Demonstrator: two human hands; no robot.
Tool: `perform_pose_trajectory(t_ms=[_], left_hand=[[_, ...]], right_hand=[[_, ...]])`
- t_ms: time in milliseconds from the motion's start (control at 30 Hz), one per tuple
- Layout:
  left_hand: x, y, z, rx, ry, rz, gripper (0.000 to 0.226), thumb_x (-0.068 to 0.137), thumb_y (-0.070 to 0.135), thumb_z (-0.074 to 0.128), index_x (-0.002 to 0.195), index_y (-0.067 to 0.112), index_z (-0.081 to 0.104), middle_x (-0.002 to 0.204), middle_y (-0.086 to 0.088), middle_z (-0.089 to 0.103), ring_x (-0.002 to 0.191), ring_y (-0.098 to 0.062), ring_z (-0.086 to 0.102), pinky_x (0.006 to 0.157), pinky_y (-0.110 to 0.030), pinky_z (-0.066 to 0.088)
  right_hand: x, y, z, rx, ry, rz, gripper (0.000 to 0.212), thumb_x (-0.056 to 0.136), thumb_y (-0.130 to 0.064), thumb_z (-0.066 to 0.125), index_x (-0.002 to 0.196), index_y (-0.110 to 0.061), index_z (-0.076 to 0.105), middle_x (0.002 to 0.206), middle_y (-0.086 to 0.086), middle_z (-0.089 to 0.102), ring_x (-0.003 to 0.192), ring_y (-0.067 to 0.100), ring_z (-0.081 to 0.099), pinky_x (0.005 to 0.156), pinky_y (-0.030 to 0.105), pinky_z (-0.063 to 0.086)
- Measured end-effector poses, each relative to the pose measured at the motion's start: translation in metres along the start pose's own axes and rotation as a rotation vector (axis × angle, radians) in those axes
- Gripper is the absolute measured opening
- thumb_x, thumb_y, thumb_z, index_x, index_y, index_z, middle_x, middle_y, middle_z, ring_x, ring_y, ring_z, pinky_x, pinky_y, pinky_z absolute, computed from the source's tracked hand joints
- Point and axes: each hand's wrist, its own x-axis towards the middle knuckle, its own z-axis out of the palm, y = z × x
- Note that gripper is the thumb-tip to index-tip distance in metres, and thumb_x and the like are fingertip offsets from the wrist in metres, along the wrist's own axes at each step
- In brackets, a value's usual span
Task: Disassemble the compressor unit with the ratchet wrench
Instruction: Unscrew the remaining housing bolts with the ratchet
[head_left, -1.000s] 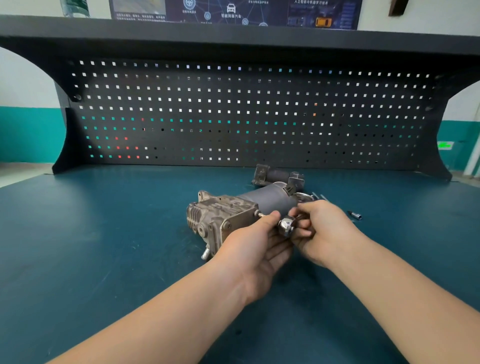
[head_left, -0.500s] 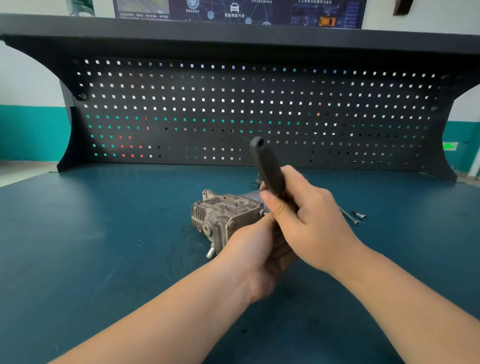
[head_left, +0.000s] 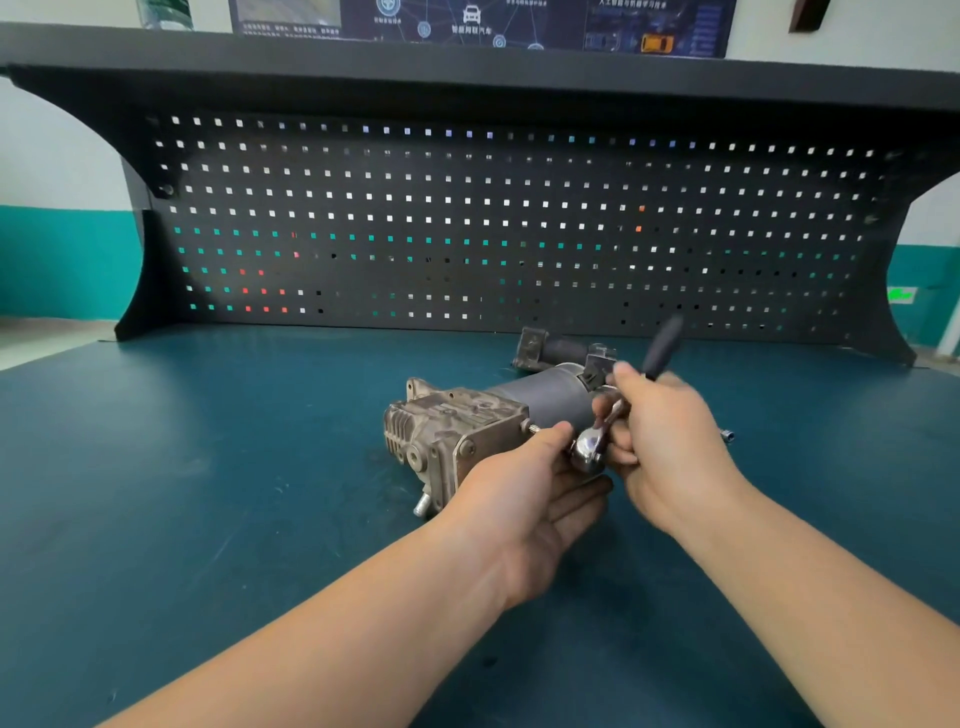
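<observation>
The compressor unit (head_left: 467, 421) lies on its side on the blue bench (head_left: 208, 467): a grimy cast metal head at the left, a dark grey motor cylinder at the right. My right hand (head_left: 665, 441) grips the ratchet wrench (head_left: 589, 447); its chrome head sits by the compressor's near side and its black handle, blurred, points up and to the right. My left hand (head_left: 524, 499) rests palm up under the wrench head, thumb and fingertips at the extension that runs to a bolt on the metal head.
A second dark part (head_left: 550, 351) lies just behind the compressor. A small silver socket or bolt (head_left: 727, 435) lies on the bench to the right of my right hand. A black pegboard back panel (head_left: 493, 223) stands at the bench's far edge under a shelf.
The wrench handle has swung from upright and leftward, over to the right, uncovering the motor cylinder. My left hand has stayed at the wrench head.
</observation>
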Motion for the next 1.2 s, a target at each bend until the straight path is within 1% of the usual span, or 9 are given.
perform_pose_trajectory(t_ms=[133, 267, 367, 467, 667, 733, 833, 1000, 1200], left_hand=[[0.0, 0.001, 0.0, -0.001, -0.031, 0.017, 0.021, 0.092, 0.023, 0.058, 0.086, 0.008, 0.071, 0.079, -0.01, 0.074, 0.066, -0.015, 0.07, 0.065, -0.026, 0.058], [-0.006, 0.004, -0.002, -0.006, -0.068, -0.003, 0.026, 0.091, 0.026, 0.058, 0.073, 0.013, 0.073, 0.075, -0.005, 0.074, 0.063, -0.013, 0.071, 0.058, -0.024, 0.059], [-0.006, 0.004, -0.001, -0.009, -0.042, 0.013, 0.023, 0.09, 0.023, 0.06, 0.076, 0.009, 0.072, 0.071, -0.007, 0.073, 0.06, -0.015, 0.07, 0.057, -0.025, 0.059], [-0.003, 0.001, 0.001, -0.007, -0.006, 0.012, 0.02, 0.091, 0.022, 0.06, 0.086, 0.006, 0.071, 0.082, -0.011, 0.074, 0.073, -0.019, 0.071, 0.072, -0.03, 0.058], [0.0, 0.0, -0.001, -0.014, 0.007, -0.008, 0.024, 0.092, 0.021, 0.059, 0.101, 0.001, 0.067, 0.093, -0.015, 0.073, 0.08, -0.021, 0.069, 0.067, -0.027, 0.057], [0.0, -0.002, -0.001, -0.001, 0.013, -0.002, 0.024, 0.092, 0.021, 0.059, 0.103, 0.002, 0.067, 0.088, -0.013, 0.073, 0.074, -0.019, 0.069, 0.06, -0.024, 0.058], [0.001, -0.004, -0.001, -0.001, 0.012, -0.002, 0.021, 0.092, 0.02, 0.058, 0.1, 0.004, 0.068, 0.085, -0.011, 0.074, 0.074, -0.019, 0.069, 0.06, -0.024, 0.057], [0.001, -0.002, -0.001, -0.004, 0.013, 0.025, 0.026, 0.093, 0.025, 0.057, 0.103, 0.004, 0.068, 0.098, -0.013, 0.073, 0.081, -0.022, 0.07, 0.063, -0.026, 0.058], [-0.001, 0.002, -0.001, -0.04, 0.012, 0.036, 0.028, 0.095, 0.026, 0.054, 0.101, 0.003, 0.068, 0.092, -0.014, 0.073, 0.08, -0.022, 0.07, 0.063, -0.027, 0.058]], right_hand=[[-0.018, -0.004, 0.002, -0.536, -0.215, -0.714, 0.01, 0.094, -0.027, 0.049, 0.086, -0.022, 0.05, 0.058, -0.006, 0.056, 0.051, 0.007, 0.05, 0.055, 0.027, 0.043], [-0.029, 0.002, 0.002, -0.812, -0.325, -0.991, 0.02, 0.092, -0.033, 0.046, 0.094, -0.013, 0.051, 0.063, -0.005, 0.055, 0.059, 0.019, 0.052, 0.057, 0.041, 0.046], [-0.024, 0.001, 0.002, -0.627, -0.239, -0.862, 0.015, 0.093, -0.03, 0.047, 0.091, -0.016, 0.05, 0.059, -0.006, 0.052, 0.058, 0.015, 0.051, 0.061, 0.041, 0.047], [-0.016, -0.001, 0.003, -0.449, -0.119, -0.619, 0.013, 0.097, -0.024, 0.047, 0.084, -0.023, 0.049, 0.056, -0.005, 0.054, 0.053, 0.01, 0.051, 0.056, 0.028, 0.047], [0.002, 0.001, -0.002, 0.103, 0.061, 0.241, 0.022, 0.099, -0.012, 0.039, 0.077, -0.01, 0.044, 0.059, 0.005, 0.048, 0.025, 0.003, 0.031, 0.027, 0.012, 0.021], [0.001, 0.006, -0.004, 0.162, 0.051, 0.35, 0.028, 0.099, -0.008, 0.035, 0.072, -0.009, 0.043, 0.059, 0.005, 0.046, 0.023, 0.002, 0.03, 0.026, 0.011, 0.019], [0.0, 0.009, -0.001, 0.111, 0.068, 0.218, 0.025, 0.099, -0.013, 0.04, 0.075, -0.011, 0.045, 0.059, 0.005, 0.048, 0.023, 0.002, 0.029, 0.027, 0.012, 0.019], [-0.007, 0.001, 0.0, -0.27, -0.012, -0.368, 0.016, 0.094, -0.027, 0.053, 0.079, -0.022, 0.053, 0.056, 0.001, 0.06, 0.035, 0.002, 0.043, 0.042, 0.021, 0.033], [-0.015, -0.005, 0.004, -0.308, -0.046, -0.418, 0.017, 0.094, -0.028, 0.054, 0.083, -0.015, 0.054, 0.055, 0.001, 0.064, 0.033, 0.006, 0.045, 0.037, 0.017, 0.035]])
